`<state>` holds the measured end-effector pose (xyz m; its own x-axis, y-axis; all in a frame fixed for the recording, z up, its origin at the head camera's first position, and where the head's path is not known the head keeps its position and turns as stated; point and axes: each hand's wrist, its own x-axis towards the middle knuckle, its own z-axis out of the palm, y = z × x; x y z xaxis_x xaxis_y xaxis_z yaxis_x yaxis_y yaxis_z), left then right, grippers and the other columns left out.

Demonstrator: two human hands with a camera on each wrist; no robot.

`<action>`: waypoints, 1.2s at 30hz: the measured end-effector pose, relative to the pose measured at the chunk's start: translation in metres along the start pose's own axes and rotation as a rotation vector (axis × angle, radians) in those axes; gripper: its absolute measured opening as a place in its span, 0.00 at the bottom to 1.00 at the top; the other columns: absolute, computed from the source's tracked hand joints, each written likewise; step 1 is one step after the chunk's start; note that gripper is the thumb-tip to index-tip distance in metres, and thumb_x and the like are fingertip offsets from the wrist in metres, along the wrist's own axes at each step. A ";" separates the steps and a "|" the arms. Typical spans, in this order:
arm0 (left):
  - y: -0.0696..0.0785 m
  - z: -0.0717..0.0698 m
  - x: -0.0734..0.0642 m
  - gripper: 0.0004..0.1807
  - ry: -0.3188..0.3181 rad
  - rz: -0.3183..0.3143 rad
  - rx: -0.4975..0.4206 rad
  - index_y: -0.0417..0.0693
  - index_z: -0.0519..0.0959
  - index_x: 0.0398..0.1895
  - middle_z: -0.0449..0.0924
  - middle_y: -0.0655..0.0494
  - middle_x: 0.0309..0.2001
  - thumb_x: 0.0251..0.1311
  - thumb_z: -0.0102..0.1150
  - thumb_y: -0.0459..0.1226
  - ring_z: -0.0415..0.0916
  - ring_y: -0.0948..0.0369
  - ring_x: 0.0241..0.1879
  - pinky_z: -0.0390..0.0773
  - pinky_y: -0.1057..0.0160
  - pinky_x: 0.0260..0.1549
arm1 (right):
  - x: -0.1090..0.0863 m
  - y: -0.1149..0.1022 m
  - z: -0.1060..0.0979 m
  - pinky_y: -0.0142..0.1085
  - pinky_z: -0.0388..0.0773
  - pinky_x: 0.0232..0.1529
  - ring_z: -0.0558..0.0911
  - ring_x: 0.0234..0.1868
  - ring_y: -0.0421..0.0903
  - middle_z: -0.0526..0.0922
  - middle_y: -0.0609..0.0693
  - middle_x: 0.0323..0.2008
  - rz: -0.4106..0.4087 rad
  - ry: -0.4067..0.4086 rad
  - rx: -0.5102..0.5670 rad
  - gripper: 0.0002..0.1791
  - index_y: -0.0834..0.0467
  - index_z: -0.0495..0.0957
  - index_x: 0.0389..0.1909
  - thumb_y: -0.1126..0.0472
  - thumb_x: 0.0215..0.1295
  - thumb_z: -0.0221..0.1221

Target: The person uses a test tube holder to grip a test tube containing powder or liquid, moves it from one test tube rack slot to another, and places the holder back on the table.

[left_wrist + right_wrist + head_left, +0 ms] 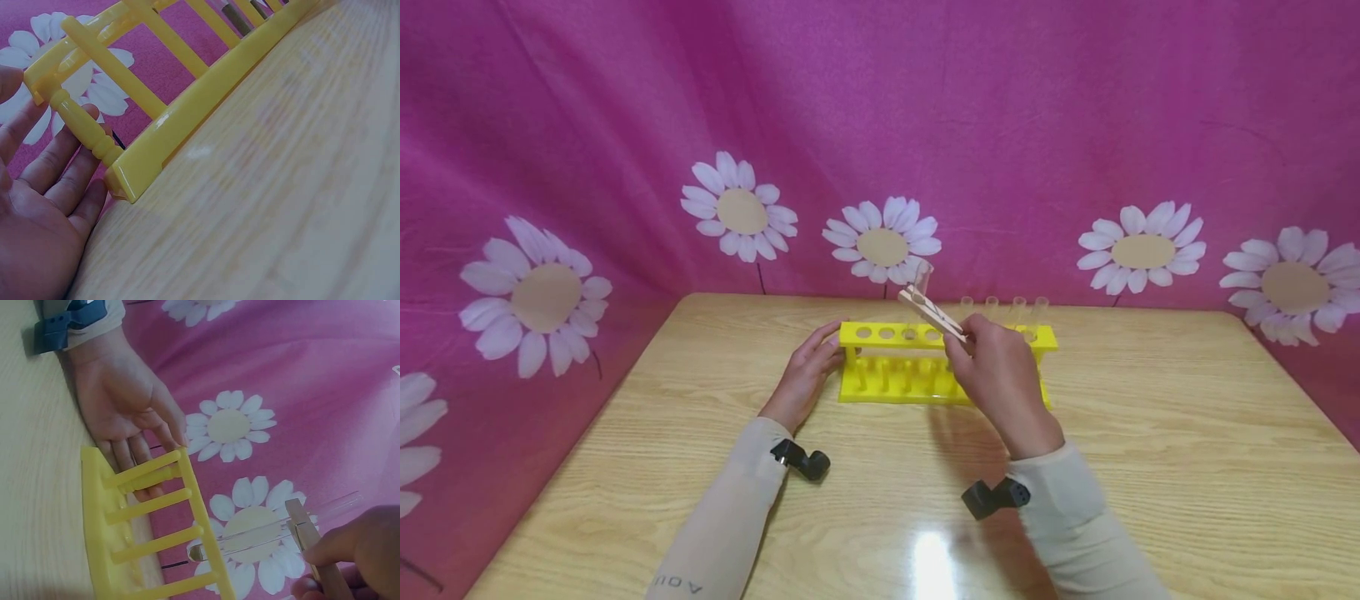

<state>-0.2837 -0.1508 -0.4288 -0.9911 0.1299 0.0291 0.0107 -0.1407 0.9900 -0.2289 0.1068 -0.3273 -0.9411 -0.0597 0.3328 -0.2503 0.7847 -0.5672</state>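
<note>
A yellow test tube rack (947, 398) stands on the table. At its left end is my left hand (807, 371); its nearly straight fingers (53, 159) touch the end and reach behind the turned post. With my right hand (1003, 375) I grip a wooden test tube holder (934, 313), its jaws clamped on a clear test tube (922, 279). In the right wrist view the tube's rounded bottom (196, 552) shows below the rack's top bar, apparently through a hole left of the middle. Several other clear tubes (992, 310) stand in the right-hand holes, partly hidden by my right hand.
The rack is on a wood-grain table (700, 500), with upright yellow pegs (884, 375) along its base. Behind the table hangs a pink cloth (1000, 125) with large white flowers. Both wrists carry black camera mounts (996, 497).
</note>
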 end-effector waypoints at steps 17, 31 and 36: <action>-0.006 -0.001 0.002 0.24 0.029 0.021 0.014 0.58 0.69 0.67 0.69 0.54 0.64 0.69 0.52 0.48 0.70 0.53 0.60 0.62 0.53 0.65 | 0.000 0.002 0.009 0.33 0.66 0.14 0.69 0.16 0.46 0.75 0.52 0.20 -0.013 -0.024 -0.060 0.11 0.63 0.79 0.37 0.57 0.66 0.59; 0.012 0.005 -0.009 0.24 -0.007 0.012 0.008 0.49 0.64 0.70 0.66 0.46 0.66 0.73 0.47 0.41 0.67 0.50 0.61 0.60 0.51 0.66 | 0.001 0.005 0.018 0.33 0.65 0.15 0.69 0.16 0.46 0.74 0.52 0.19 0.000 -0.072 -0.110 0.11 0.64 0.81 0.35 0.58 0.65 0.59; -0.001 -0.001 0.002 0.24 -0.006 0.012 0.001 0.52 0.65 0.70 0.65 0.49 0.67 0.73 0.47 0.43 0.67 0.51 0.61 0.61 0.52 0.66 | 0.002 0.005 0.021 0.32 0.66 0.16 0.70 0.18 0.46 0.75 0.52 0.20 0.034 -0.112 -0.114 0.11 0.62 0.80 0.35 0.57 0.65 0.60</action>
<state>-0.2854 -0.1514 -0.4302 -0.9901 0.1337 0.0419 0.0228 -0.1414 0.9897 -0.2368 0.0981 -0.3451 -0.9696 -0.0958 0.2254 -0.1970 0.8517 -0.4856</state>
